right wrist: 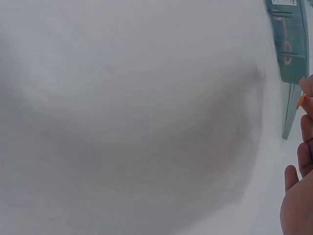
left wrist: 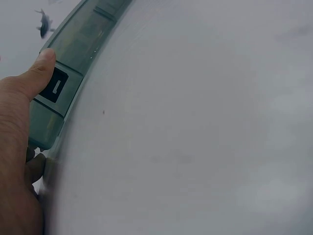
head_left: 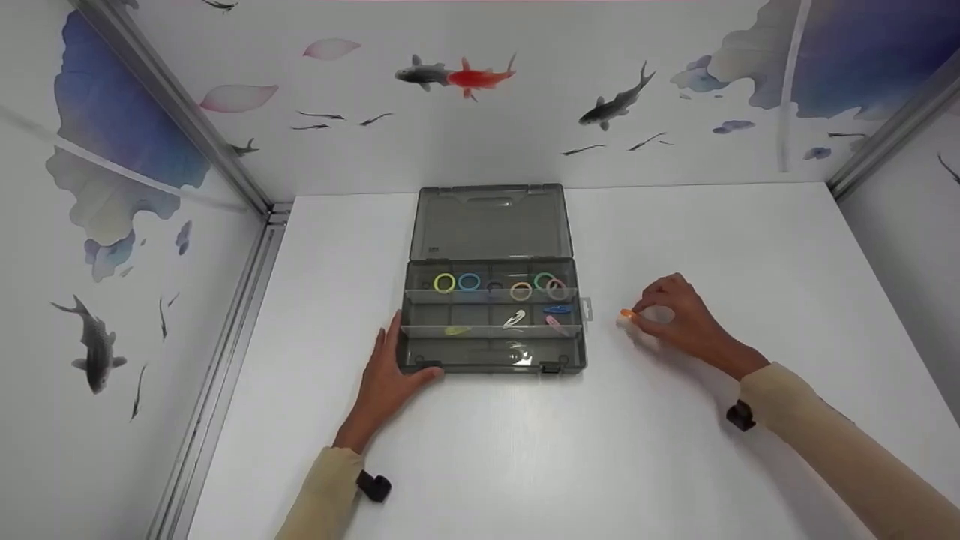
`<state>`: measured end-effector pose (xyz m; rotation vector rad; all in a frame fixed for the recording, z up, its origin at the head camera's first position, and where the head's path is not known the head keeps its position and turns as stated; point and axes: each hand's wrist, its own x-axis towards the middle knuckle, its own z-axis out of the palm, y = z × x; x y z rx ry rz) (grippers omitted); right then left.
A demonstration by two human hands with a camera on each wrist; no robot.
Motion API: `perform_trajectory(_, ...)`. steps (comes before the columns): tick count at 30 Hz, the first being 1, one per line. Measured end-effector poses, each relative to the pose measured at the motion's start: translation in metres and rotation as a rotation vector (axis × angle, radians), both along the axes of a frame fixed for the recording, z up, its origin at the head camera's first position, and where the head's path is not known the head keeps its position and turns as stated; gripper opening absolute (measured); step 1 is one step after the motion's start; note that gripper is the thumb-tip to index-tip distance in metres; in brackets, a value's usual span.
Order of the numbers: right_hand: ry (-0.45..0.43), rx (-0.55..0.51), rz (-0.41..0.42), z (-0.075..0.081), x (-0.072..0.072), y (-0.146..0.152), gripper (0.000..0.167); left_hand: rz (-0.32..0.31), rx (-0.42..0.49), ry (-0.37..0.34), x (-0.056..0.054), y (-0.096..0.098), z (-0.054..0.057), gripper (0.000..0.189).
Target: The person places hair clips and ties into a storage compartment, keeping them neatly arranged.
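Note:
A smoky grey plastic storage box point(head_left: 491, 352) lies on the table with its lid point(head_left: 491, 225) folded open to the back. My left hand point(head_left: 386, 390) holds its front left corner, fingers along the left side and thumb at the front. Right of the box, my right hand point(head_left: 679, 319) pinches a small orange hair clip point(head_left: 627, 313) between thumb and fingertip, just above the table. Several coloured rings, such as a yellow ring point(head_left: 444, 283) and a blue ring point(head_left: 469, 282), lie in the back row. The middle row has a white clip point(head_left: 514, 319), a blue clip point(head_left: 557, 309) and a pink clip point(head_left: 553, 323).
A yellow-green clip point(head_left: 457, 330) lies toward the left of the box's middle row. A latch tab point(head_left: 587, 309) sticks out from the box's right side. White panels with painted fish, including a red fish point(head_left: 478, 77), enclose the white table point(head_left: 510, 450) at the back and sides.

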<state>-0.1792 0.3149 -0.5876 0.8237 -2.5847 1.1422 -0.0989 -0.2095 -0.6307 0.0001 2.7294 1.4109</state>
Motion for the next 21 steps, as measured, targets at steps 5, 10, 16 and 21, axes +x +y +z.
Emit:
perform_trajectory(5, -0.022, 0.001, 0.005, 0.011, -0.011, -0.014, 0.015, 0.005, -0.005, 0.002, -0.001, 0.001, 0.000, 0.126)
perform_trajectory(10, -0.026, 0.003, 0.030, 0.020, -0.022, -0.032, 0.013, 0.005, -0.006, 0.003, -0.001, 0.001, -0.001, 0.125)
perform_trajectory(16, -0.006, 0.026, 0.078, 0.028, -0.033, -0.054, 0.009, -0.002, 0.007, 0.021, -0.001, 0.001, 0.000, 0.126)
perform_trajectory(21, -0.026, 0.046, 0.090, 0.028, -0.038, -0.067, 0.006, -0.006, 0.005, 0.023, -0.001, 0.000, -0.001, 0.126)
